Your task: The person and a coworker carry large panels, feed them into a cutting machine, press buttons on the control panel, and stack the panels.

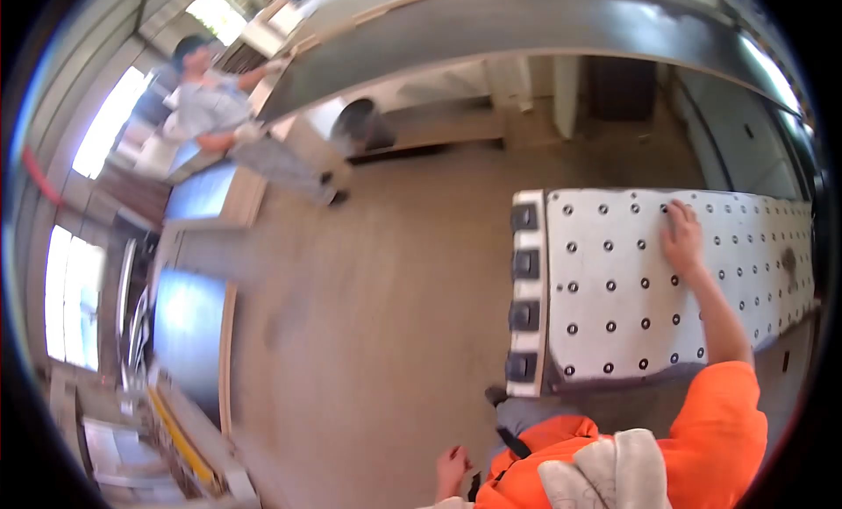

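Note:
My right hand rests on the white panel top of a long table, fingers extended near its far edge and nothing visible in its grasp. Dark round fittings in rows dot the panel, and black blocks line its left end. Low at the bottom centre, my left hand hangs beside my orange shirt, away from the table. Its fingers are small and blurred, so their pose is unclear. A pale grey fabric item lies across my upper body.
A co-worker in grey stands at the upper left by a long dark-topped counter. A dark bin sits beneath that counter. Blue-topped panels and a yellow-edged stack are at left. Brown floor lies between.

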The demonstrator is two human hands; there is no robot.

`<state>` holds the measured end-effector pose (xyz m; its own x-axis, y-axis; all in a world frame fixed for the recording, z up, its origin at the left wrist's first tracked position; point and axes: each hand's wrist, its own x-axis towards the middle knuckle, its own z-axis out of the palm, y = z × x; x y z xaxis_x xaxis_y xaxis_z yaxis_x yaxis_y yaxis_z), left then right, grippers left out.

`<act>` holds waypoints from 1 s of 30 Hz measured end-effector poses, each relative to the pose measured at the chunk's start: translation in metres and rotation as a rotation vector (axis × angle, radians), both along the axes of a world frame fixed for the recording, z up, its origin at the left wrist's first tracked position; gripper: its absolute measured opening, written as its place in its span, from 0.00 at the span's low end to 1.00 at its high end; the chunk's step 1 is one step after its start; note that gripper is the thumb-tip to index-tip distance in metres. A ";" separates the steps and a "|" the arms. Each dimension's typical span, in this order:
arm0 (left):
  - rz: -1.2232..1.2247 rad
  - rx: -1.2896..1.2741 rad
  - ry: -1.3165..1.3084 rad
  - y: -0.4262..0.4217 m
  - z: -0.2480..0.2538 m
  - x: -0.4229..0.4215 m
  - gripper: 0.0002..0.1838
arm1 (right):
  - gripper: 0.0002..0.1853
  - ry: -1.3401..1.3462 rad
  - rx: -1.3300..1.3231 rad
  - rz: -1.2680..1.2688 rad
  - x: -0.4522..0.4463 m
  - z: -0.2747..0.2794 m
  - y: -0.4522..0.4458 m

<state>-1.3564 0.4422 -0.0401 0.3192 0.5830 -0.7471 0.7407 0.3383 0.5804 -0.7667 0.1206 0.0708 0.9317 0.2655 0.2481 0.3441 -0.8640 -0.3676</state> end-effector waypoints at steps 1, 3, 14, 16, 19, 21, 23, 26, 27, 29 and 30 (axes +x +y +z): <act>0.081 0.003 -0.038 0.038 -0.018 -0.008 0.15 | 0.31 0.034 -0.026 -0.038 -0.001 -0.001 0.023; -0.042 0.064 0.022 0.133 -0.058 -0.031 0.12 | 0.35 0.060 -0.070 -0.098 0.000 0.003 0.070; -0.375 0.165 -0.029 0.483 0.018 0.294 0.09 | 0.34 0.102 -0.039 -0.328 0.020 0.012 0.153; -0.422 0.156 -0.149 0.510 0.026 0.392 0.08 | 0.33 0.090 -0.026 -0.416 0.022 0.015 0.156; -0.665 0.155 -0.319 0.497 0.067 0.547 0.11 | 0.31 0.067 0.014 -0.551 0.029 0.014 0.160; -0.832 0.182 -0.424 0.465 0.101 0.645 0.13 | 0.31 0.085 0.023 -0.572 0.033 0.018 0.162; -0.988 0.227 -0.518 0.429 0.122 0.737 0.14 | 0.30 0.082 0.034 -0.578 0.038 0.020 0.162; -1.153 0.259 -0.634 0.369 0.134 0.858 0.14 | 0.30 0.125 0.063 -0.623 0.046 0.034 0.170; -1.152 0.263 -0.651 0.344 0.137 0.892 0.15 | 0.29 0.113 0.059 -0.622 0.048 0.031 0.166; -1.261 0.275 -0.723 0.294 0.153 0.958 0.16 | 0.29 0.085 0.046 -0.643 0.055 0.031 0.164; -1.324 0.273 -0.752 0.271 0.160 0.986 0.17 | 0.29 0.099 0.048 -0.664 0.056 0.028 0.165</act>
